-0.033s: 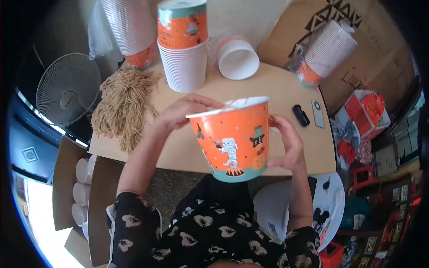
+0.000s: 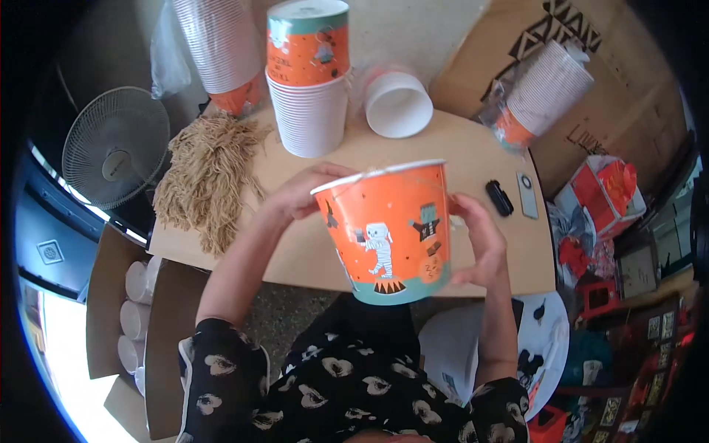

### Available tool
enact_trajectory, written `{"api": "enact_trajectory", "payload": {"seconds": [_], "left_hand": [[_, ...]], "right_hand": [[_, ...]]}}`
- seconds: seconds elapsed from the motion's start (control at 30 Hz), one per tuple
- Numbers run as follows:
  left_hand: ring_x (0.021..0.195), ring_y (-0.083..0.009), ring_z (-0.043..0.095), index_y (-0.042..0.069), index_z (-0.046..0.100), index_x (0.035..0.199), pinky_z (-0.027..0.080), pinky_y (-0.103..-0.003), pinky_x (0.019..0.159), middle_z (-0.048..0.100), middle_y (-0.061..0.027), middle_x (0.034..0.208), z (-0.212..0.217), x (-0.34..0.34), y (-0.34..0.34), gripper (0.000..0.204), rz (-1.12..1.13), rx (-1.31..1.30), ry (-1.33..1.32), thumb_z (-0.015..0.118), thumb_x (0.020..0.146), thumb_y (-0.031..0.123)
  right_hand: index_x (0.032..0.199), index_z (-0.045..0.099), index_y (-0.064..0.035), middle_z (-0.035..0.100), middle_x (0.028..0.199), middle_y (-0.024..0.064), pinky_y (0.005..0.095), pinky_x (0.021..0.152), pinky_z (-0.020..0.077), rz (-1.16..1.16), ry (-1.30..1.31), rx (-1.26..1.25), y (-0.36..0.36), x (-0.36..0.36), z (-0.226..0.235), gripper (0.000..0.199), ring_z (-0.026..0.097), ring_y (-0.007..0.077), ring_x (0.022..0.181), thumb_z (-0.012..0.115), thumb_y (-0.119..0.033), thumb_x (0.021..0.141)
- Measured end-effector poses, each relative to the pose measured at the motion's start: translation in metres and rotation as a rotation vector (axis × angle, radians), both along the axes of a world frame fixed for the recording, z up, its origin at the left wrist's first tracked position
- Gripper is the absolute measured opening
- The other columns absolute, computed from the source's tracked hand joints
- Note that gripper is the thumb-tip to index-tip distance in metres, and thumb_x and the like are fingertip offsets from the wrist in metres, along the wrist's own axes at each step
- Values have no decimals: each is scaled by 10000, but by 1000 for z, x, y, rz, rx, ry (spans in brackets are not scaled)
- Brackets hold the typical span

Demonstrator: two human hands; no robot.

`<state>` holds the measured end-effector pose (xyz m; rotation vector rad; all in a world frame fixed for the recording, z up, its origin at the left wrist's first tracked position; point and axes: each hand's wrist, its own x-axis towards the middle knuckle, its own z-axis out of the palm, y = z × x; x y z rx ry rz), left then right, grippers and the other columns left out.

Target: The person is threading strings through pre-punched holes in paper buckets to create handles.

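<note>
An orange paper bucket [image 2: 384, 236], printed with a mummy and other cartoon figures and banded green at the base, is held up over the table's near edge. My left hand [image 2: 314, 190] grips its white rim at the upper left, some fingers hidden behind or inside it. Around the right side curls my right hand [image 2: 484, 240], thumb low near the base and fingers higher up. A thin cord seems to run just below the rim. Beyond my left forearm lies a bundle of tan strings [image 2: 210, 177] on the table.
On the table [image 2: 295, 255] stand a tall bucket stack [image 2: 310, 114], a bucket on its side [image 2: 399, 107] and a black object [image 2: 499, 198]. Wrapped stacks lean at back left and right. A fan [image 2: 116, 148] is at the left, above a carton [image 2: 118, 251] of white buckets.
The whole view has shifted slightly. The bucket tips a little, so less of its inside shows over the rim. Both hands keep their hold.
</note>
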<state>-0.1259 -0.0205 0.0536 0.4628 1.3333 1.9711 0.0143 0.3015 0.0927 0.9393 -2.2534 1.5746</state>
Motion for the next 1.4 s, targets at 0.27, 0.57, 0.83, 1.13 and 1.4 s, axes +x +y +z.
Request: {"api": "enact_trajectory", "payload": {"seconds": [0.27,0.57,0.83,1.13,1.4], "left_hand": [[1140,-225,651,47,526,1352,567,-419,955,630,-126,1312,3,-24,46,440,-84,463,-356,617,984,270],[1125,-393,644,-108,401,1384,618,-371,909,562,-315,1282,118,-90,44,450,-175,820,-274,359,1081,221],[1172,-340,634,-102,358,1412,569,-346,986,537,-308,1344,107,-94,37,437,34,699,-259,349,1080,183],[794,-80,654,-15,703,1064,530,-238,683,701,-53,950,103,-66,-65,221,824,-97,695,690,953,175],[1405,-320,406,-69,225,1520,345,-409,1149,419,-274,1482,67,-154,-96,1097,932,-407,1134,774,805,557]], "right_hand": [[1468,329,85,423,1449,192,421,1125,344,-148,79,-27,-29,-41,56,1318,419,306,1366,939,-584,512],[1378,482,-91,633,1225,79,385,830,573,-90,-236,-730,-56,-206,163,450,658,225,1041,436,-402,1056],[1321,579,-145,627,1290,48,445,916,536,102,-498,-341,-99,-336,234,475,622,215,1116,651,-426,944],[1295,606,-90,650,1271,64,379,1008,501,174,-594,87,-150,-414,238,541,617,174,1134,631,-503,946],[1357,562,-107,601,1335,130,567,948,522,-119,-676,204,-168,-397,192,649,594,296,1186,508,-619,962]]}}
